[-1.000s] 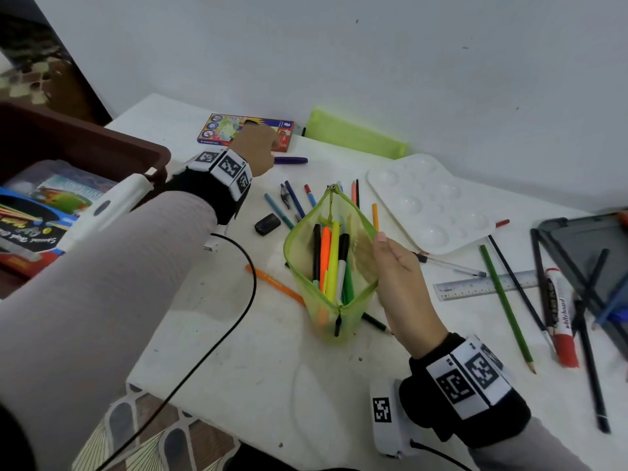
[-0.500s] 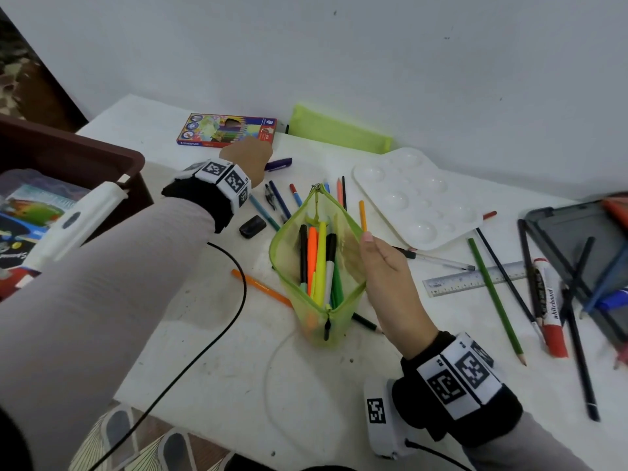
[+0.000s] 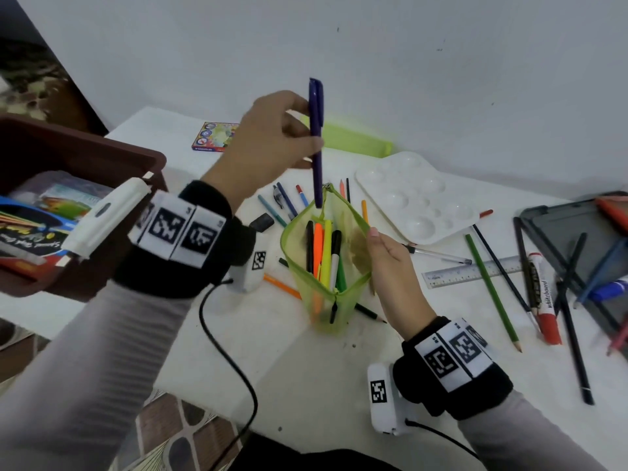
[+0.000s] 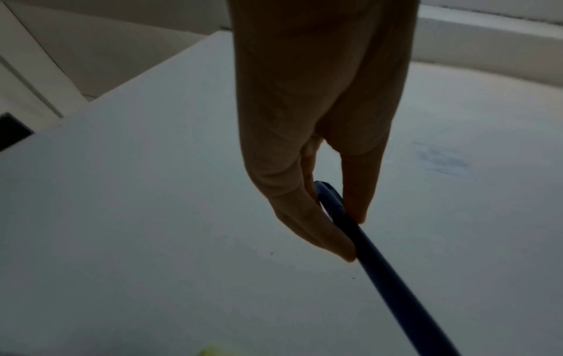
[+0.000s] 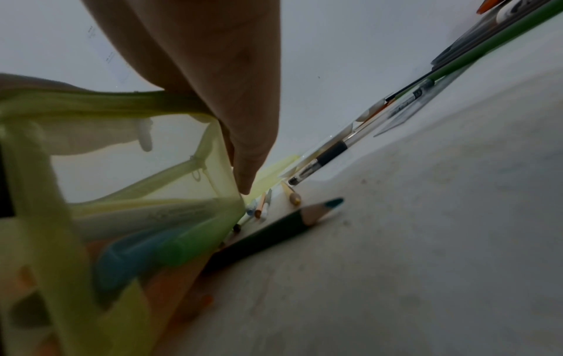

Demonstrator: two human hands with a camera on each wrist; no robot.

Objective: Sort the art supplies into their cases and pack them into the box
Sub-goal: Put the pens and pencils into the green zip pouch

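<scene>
A see-through green pencil case point(image 3: 326, 266) stands upright on the white table point(image 3: 306, 385), mouth wide, with several markers inside. My right hand point(image 3: 380, 246) pinches its right rim, fingers inside the mouth; the right wrist view shows the case point(image 5: 121, 192) under that hand point(image 5: 231, 135). My left hand point(image 3: 292, 137) pinches a dark blue pen point(image 3: 316, 144) upright, its lower tip just above the case's far rim. The left wrist view shows the same pen point(image 4: 365, 245) between thumb and fingers point(image 4: 341, 250).
A brown box point(image 3: 136, 158) with packed items stands at the left. Loose pencils point(image 3: 489, 283), pens, a ruler point(image 3: 475, 271), a red whiteboard marker point(image 3: 543, 300), a white palette point(image 3: 414, 195), a grey tray point(image 3: 557, 215), a second green case point(image 3: 356, 141) and a crayon box point(image 3: 210, 137) lie around.
My left hand took the dark blue pen from the table's far side, lifted it and brought it upright over the case. The right hand kept holding the case's rim.
</scene>
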